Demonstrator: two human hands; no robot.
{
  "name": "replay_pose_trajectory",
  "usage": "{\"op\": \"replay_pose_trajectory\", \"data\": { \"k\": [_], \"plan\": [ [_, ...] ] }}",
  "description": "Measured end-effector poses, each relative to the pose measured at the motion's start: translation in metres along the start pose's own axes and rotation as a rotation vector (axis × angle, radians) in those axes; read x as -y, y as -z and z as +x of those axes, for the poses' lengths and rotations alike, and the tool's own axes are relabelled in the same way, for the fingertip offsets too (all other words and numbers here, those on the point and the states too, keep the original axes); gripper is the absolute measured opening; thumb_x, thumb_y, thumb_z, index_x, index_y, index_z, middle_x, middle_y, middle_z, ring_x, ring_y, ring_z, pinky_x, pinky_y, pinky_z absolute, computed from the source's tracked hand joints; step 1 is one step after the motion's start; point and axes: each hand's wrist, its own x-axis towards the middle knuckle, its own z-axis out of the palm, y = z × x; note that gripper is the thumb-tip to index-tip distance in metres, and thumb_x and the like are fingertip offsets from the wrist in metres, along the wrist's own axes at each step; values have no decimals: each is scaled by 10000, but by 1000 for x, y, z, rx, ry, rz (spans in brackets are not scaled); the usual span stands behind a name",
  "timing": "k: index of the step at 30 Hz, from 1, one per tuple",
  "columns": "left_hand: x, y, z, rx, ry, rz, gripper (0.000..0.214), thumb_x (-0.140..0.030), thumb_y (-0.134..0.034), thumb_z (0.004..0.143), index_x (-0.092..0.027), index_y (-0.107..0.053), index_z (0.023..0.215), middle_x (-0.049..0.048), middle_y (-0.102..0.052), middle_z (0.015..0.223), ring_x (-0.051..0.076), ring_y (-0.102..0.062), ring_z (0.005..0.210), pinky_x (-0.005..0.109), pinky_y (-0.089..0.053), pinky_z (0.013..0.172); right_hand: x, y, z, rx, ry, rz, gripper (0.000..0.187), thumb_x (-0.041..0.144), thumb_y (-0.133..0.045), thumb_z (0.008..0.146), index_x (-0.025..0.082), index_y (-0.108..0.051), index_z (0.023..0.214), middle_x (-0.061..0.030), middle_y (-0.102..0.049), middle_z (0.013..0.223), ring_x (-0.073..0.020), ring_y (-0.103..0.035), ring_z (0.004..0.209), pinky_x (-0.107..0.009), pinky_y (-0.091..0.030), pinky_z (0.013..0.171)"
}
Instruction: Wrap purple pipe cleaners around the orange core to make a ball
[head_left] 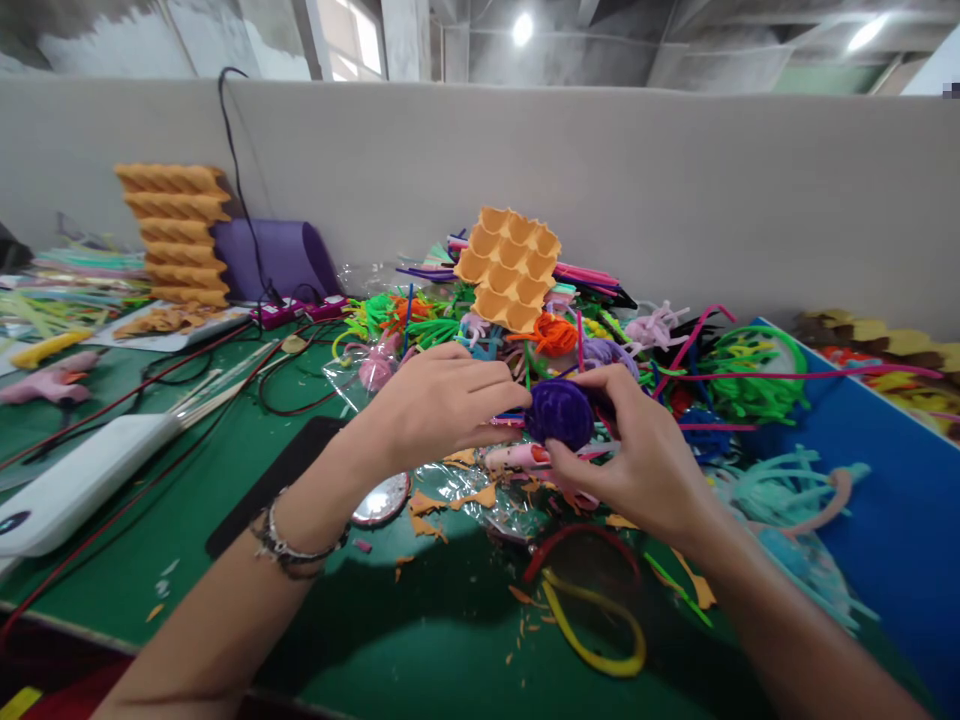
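A dark purple ball (560, 413) of coiled fuzzy pipe cleaner is held up over the table's middle. My right hand (637, 450) grips it from the right, thumb below and index finger on top. My left hand (442, 400) comes from the left with its fingers closed together, the tips at the ball's left edge; the thumb side is partly hidden. Just under the ball is a pink glue-stick-like piece (517, 457) with a red end. Behind both hands lies a heap of coloured pipe cleaners, with an orange pipe-cleaner bundle (555, 335) nearest the ball.
An orange egg-crate tray (510, 265) rests on the heap. Left are a white device (90, 485), a pink glue gun (52, 382), cables and a black flat object (277, 480). A blue panel (885, 470) borders the right. Orange scraps and a yellow strip (600, 660) lie in front.
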Motion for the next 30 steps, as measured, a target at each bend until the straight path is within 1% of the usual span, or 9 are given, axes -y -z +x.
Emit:
{"op": "replay_pose_trajectory", "data": {
  "k": [7,10,13,15,20,24,27,29,30],
  "plan": [
    [-2,-5,0,-71,-46,61,215,-115,-395,909,-175,-562,787,-42,-659,708,70,-596,634,229,-384,634,-1,0,0,89,-95,134,311,337,-598,678,189,-462,915,-28,-594,824,-151,-578,683,-261,-460,569],
    [-1,-2,0,-93,-14,29,187,-138,-420,911,-180,-566,801,-43,-666,716,70,-605,650,223,-392,637,-2,1,1,91,-110,170,308,340,-601,681,193,-458,911,-22,-589,823,-149,-575,688,-257,-460,572],
    [2,7,-2,-111,71,-24,150,-212,-467,904,-188,-573,802,-37,-669,732,74,-602,657,218,-400,645,-3,2,2,74,-109,161,315,346,-604,678,194,-456,911,-16,-585,807,-137,-553,653,-252,-440,554],
    [6,14,-4,-86,136,-62,155,-234,-485,894,-187,-579,780,-32,-663,730,80,-595,658,220,-401,651,-4,3,3,62,-120,146,319,353,-603,672,194,-455,904,-9,-577,781,-128,-530,615,-253,-423,535],
    [29,19,-18,86,318,-127,230,-293,-475,884,-177,-606,734,-8,-648,716,102,-569,652,225,-390,629,-6,5,4,36,-171,158,311,357,-590,661,195,-455,889,-3,-561,751,-131,-514,605,-266,-418,539],
    [53,8,-31,385,547,-46,228,-288,-484,843,-175,-631,711,6,-630,661,120,-526,574,232,-348,556,-9,6,4,41,-175,158,303,356,-591,666,201,-454,888,-6,-562,778,-142,-534,641,-274,-431,565],
    [62,0,-37,635,639,-46,336,-306,-464,847,-166,-600,574,16,-579,550,120,-471,487,236,-297,490,-9,7,4,49,-151,158,311,361,-592,676,200,-456,905,-9,-568,792,-145,-544,656,-274,-437,575],
    [62,-3,-39,657,633,-90,387,-326,-436,861,-160,-578,542,27,-581,571,117,-472,487,234,-304,485,-8,7,3,63,-123,138,316,370,-596,677,199,-464,909,-7,-574,783,-136,-535,629,-265,-430,553],
    [60,-4,-39,609,625,-104,343,-312,-432,861,-159,-597,602,35,-607,646,119,-498,526,233,-329,506,-7,7,3,72,-110,122,317,374,-598,676,199,-470,907,-6,-577,776,-131,-527,611,-259,-423,536]
  ]
}}
